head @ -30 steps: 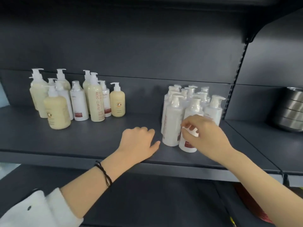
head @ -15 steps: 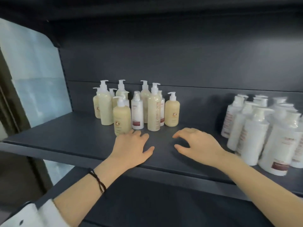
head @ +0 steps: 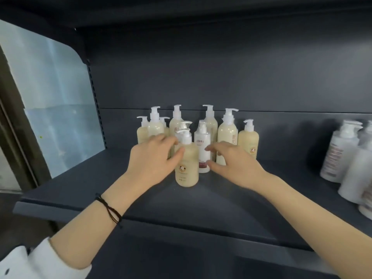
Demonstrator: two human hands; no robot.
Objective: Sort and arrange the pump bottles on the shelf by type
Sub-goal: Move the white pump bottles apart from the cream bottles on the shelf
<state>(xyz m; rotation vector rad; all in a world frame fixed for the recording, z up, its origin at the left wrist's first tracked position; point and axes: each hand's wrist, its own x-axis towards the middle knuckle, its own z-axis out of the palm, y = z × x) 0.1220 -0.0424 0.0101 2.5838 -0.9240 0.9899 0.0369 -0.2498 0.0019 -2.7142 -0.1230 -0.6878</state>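
Left hand (head: 153,158), black cord bracelet (head: 109,210) on wrist, fingers loose and spread, thumb touching left shoulder of the front cream pump bottle (head: 187,168), no clear grip. That bottle stands upright on dark shelf (head: 80,190) ahead of a mixed cluster of cream bottles (head: 227,135), with a slim white bottle (head: 203,150) just beside it on the right. Right hand (head: 233,164) fingers apart, index and thumb tips at the slim white bottle's side, contact unclear; blurred group of white bottles (head: 340,154) stands well apart at far right.
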